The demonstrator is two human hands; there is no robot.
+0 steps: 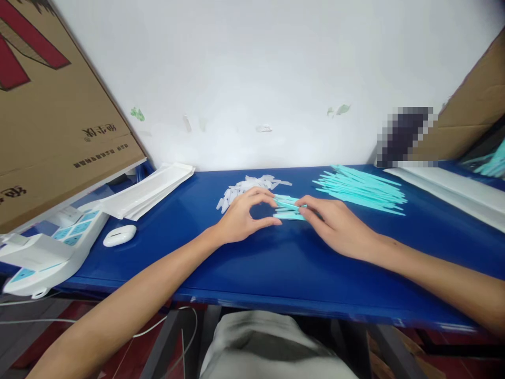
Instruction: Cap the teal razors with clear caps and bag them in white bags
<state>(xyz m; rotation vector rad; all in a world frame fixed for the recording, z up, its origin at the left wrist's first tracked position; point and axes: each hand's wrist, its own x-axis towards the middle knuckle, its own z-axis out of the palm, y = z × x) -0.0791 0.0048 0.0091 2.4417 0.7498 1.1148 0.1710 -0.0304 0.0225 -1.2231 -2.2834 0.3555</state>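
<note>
"Blue tabletop (236, 273); what's gripped at centre frame?"

"Right hand (339, 226) pinches teal sticks (289, 207) by their right ends; left hand (242, 217) brackets the left ends, its hold unclear."

"Handling?"

"Probably light, slightly bendy, prone to sliding; pinch mid-length. Another teal pile (361, 190) lies right of centre."

One view only: head-worn camera, above the near side of the desk (236, 273). Faces forward across it, pitched down; the wall (252, 68) behind the desk fills the upper frame. Lap (272, 342) shows below the desk's near edge, so viewpoint sits over the wearer. Range close: left hand (252, 216) and right hand (339, 226), over the desk, within arm's reach, near mid-frame. Wide coverage, taking in floor (130, 347) below the desk.
</note>
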